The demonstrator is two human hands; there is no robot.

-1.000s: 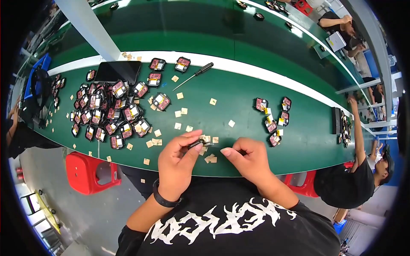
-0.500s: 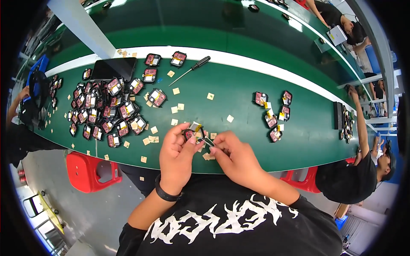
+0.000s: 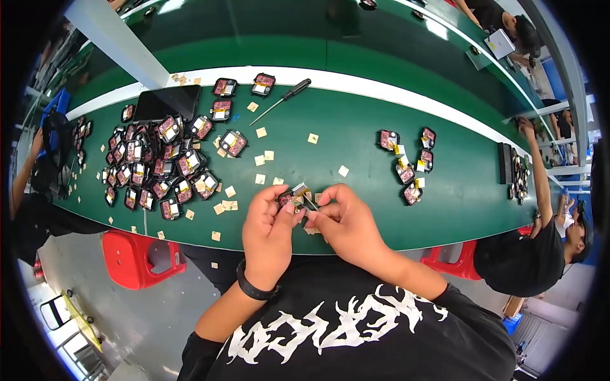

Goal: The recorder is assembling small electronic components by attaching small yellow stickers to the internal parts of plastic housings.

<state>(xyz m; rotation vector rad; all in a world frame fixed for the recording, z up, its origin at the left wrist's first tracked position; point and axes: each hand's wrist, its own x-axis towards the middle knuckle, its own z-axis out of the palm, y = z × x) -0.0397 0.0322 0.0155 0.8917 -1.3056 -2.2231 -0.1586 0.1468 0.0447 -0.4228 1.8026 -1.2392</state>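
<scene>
while left fingers hold module, red stools flank green table

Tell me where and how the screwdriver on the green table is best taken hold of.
Probably by its dark handle, from above and the right: the handle is thicker than the shaft, lies at the far right end, and a circuit-board unit sits to its left.

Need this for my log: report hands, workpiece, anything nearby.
Left hand holding black-framed circuit module. Right hand pinching slim metal tool at module. Loose tan squares near hands.
</scene>
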